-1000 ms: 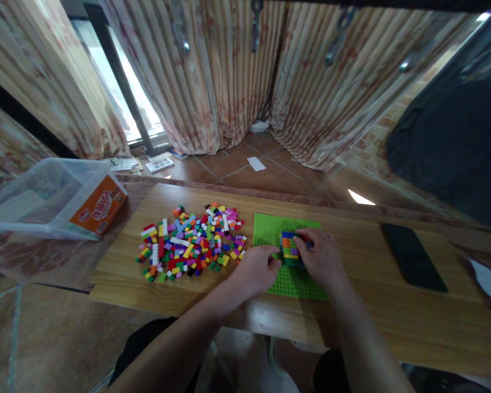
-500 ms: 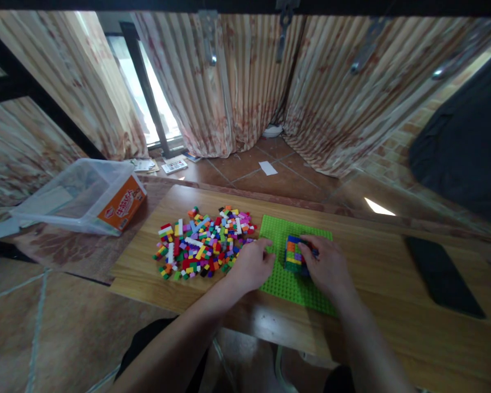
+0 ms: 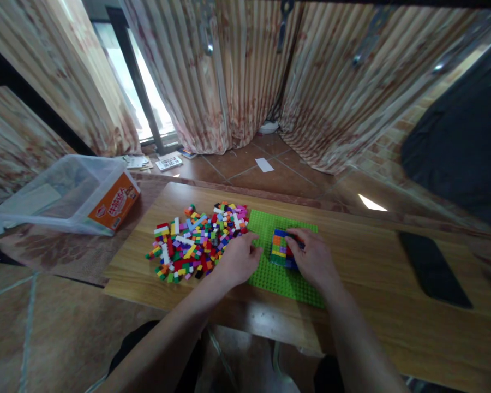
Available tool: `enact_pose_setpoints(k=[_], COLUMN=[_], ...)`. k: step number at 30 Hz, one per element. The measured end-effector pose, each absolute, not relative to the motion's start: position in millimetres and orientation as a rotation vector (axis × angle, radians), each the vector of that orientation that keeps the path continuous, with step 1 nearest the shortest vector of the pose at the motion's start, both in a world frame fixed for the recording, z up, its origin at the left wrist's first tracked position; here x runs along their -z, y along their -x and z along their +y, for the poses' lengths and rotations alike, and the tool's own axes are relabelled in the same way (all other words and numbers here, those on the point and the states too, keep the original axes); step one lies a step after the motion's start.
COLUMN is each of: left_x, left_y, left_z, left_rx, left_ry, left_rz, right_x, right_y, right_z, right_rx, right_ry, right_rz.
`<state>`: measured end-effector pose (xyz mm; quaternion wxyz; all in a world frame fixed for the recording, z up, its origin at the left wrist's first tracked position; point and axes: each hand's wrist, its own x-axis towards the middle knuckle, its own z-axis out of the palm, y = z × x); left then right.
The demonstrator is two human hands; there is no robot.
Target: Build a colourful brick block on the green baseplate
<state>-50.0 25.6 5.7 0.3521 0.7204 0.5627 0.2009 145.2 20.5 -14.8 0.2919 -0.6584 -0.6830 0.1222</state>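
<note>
A multicoloured block of toy building bricks [image 3: 279, 246], with blue, orange, yellow and green rows, sits on a bright green studded baseplate [image 3: 284, 286]. My right hand [image 3: 313, 256] is closed over the block's right side, thumb and fingers on it, and hides that part. At the plate's left edge is my left hand [image 3: 239, 259], loosely curled, with thumb and index finger apart and nothing visible between them. It lies between the block and a pile of loose bricks [image 3: 192, 240] in many colours, partly covering the pile's right side.
Both plate and pile are on a long wooden bench [image 3: 372, 284]. A dark flat panel [image 3: 433, 267] lies towards its right end. On the floor at left stands a clear plastic bin [image 3: 77, 202] with an orange label. Striped curtains [image 3: 237, 76] hang behind, beyond some papers [image 3: 169, 162].
My view has shifted, so the bench and everything on it appear further left and slightly higher. Both hands keep nearly the same places relative to the plate and block.
</note>
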Motion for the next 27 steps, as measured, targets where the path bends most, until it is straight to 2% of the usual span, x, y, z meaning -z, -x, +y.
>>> enact_pose_setpoints(k=[13,21,27], left_x=[-1.6,-0.2,3.5], left_y=[23.5,13.3,19.0], left_z=[7.8,-3.5,9.5], left_rx=[-0.515,-0.558,-0.515], left_ry=[-2.021,-2.279,-2.421], left_rz=[1.259,0.973,1.118], right_x=[14.1,12.9,7.8], right_y=[-201.3,-233.7,-223.9], right_z=[6.7,2.3,2.0], right_rx=[-0.432,-0.294,-0.232], right_ry=[1.879,2.150,2.311], right_rz=[-1.672,-1.575,-1.607])
